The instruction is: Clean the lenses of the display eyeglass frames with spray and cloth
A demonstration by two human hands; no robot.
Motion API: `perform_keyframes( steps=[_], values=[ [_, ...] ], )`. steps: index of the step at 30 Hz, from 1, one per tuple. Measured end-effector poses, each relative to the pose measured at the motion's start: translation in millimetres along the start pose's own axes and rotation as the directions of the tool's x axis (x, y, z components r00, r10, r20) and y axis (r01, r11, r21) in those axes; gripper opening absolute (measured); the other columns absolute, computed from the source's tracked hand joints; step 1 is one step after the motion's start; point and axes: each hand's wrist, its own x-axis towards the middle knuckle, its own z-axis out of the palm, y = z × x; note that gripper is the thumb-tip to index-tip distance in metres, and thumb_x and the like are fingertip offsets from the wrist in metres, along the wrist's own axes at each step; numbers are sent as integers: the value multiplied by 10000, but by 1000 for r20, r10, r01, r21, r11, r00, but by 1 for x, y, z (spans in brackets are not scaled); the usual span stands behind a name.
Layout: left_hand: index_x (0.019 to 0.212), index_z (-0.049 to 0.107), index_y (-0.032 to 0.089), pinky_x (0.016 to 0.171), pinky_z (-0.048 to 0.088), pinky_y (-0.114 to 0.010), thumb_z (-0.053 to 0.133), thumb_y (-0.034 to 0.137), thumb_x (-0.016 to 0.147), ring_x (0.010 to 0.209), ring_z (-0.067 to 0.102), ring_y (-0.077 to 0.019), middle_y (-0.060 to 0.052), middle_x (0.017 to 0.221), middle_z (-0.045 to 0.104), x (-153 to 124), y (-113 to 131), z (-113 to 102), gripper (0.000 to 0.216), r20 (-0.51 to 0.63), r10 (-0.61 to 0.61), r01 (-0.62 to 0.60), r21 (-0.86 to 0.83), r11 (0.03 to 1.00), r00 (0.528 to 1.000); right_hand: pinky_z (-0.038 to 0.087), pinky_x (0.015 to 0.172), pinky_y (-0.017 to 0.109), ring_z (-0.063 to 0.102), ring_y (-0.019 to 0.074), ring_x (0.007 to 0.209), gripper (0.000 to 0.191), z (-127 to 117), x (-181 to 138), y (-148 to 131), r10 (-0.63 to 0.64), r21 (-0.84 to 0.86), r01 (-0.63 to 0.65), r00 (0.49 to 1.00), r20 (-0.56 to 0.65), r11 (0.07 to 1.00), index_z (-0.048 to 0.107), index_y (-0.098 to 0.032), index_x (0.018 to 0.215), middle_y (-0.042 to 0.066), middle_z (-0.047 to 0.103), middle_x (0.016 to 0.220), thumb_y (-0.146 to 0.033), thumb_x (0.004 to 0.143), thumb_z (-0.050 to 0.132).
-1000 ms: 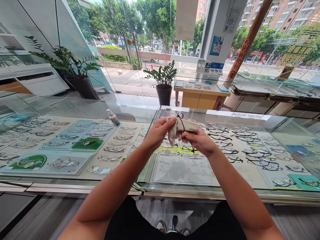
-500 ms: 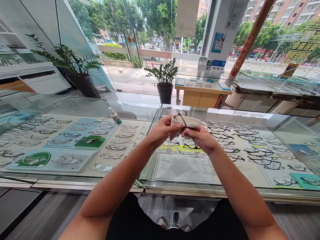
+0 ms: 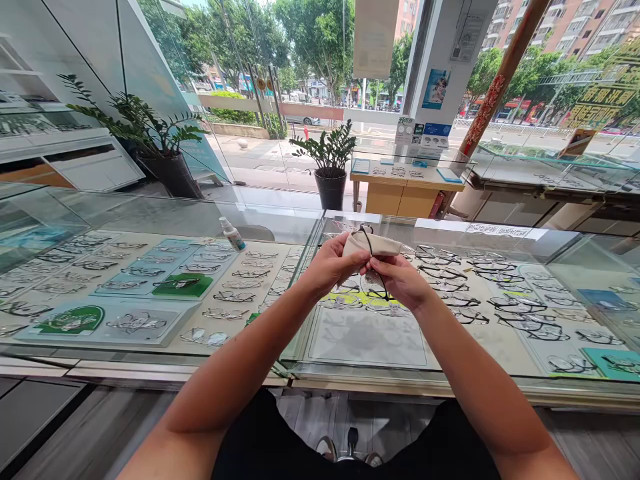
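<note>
A pair of black-framed eyeglasses (image 3: pixel 371 244) is held above the glass counter, between both hands. A pale beige cleaning cloth (image 3: pixel 385 246) is bunched around its upper part, with the dark rim crossing in front of the fabric. My left hand (image 3: pixel 336 265) is closed, pinching the cloth and the frame from the left. My right hand (image 3: pixel 401 280) is closed too, its thumb and fingers gripping the eyeglasses near the middle. Part of the frame hangs below the fingers. The fingers hide much of the lenses.
Under the glass counter (image 3: pixel 295 215) lie rows of spectacle frames on both sides. A white spray bottle (image 3: pixel 231 233) stands on the counter to the left. Beyond are a potted plant (image 3: pixel 331 190), another potted plant (image 3: pixel 173 175) and a low display table (image 3: pixel 400 193).
The eyeglasses have turned in my hands, and their hanging lower part looks narrower. The cloth has shifted over the frame, and my right hand has come slightly closer to my left.
</note>
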Motion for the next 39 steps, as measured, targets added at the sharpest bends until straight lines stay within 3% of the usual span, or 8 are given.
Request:
perform_keyframes(
  steps=[7,11,16,18,21,25,31,39],
  values=[
    [795,648,163,501,434,-211,1001,523,746,479,559,-94,17,588,653,-1,-4,9,507,-154,47,-37,67,997,987,450,808,349,636,201,885,444,1,0,5,6,-41,-6,1000,2,999,802,-227,981,36,769,871,-492,694,1011],
    [733,652,164,471,414,-220,880,669,847,447,551,-110,-8,532,637,0,-8,7,566,-190,80,-52,147,988,979,420,777,346,605,195,850,430,1,0,4,2,-90,0,1000,20,996,787,-220,953,39,765,861,-515,715,990],
    [736,722,133,582,535,-260,779,710,927,568,664,-163,-73,626,715,2,3,-9,610,-25,4,0,175,985,1000,440,820,363,613,202,863,407,-4,1,-2,-26,-131,28,999,21,991,770,-217,928,39,754,853,-518,737,967],
    [804,756,115,675,575,-270,810,663,928,675,715,-182,-95,710,750,2,11,-18,564,71,-57,44,166,985,996,453,843,366,626,205,875,400,-6,1,-5,-17,-128,19,1000,18,992,763,-209,878,44,750,843,-520,734,968],
    [950,786,106,753,598,-286,882,550,904,784,754,-201,-116,848,791,0,18,-27,457,123,-120,101,146,984,985,465,850,359,632,197,869,402,-9,0,-9,5,-104,-1,999,37,995,758,-198,803,54,753,839,-531,733,972],
    [1062,785,123,777,602,-306,945,437,853,819,763,-211,-118,933,805,-1,17,-29,410,98,-115,101,141,985,988,467,795,345,612,184,826,403,-9,1,-10,2,-88,2,999,37,996,772,-201,788,53,759,828,-544,730,977],
    [1035,749,141,659,558,-255,973,365,817,672,710,-160,-68,783,777,-1,10,-16,384,67,-50,41,130,991,996,474,753,333,620,176,800,418,-5,4,-4,-4,-46,6,999,34,999,818,-208,834,47,771,826,-550,688,1011],
    [807,620,181,502,445,-224,904,555,874,469,570,-112,9,565,660,-2,-3,3,475,-140,124,-89,232,969,982,492,824,341,656,188,859,419,1,4,6,21,-5,-21,999,31,1000,810,-226,889,28,765,831,-517,679,1025]
  ],
)
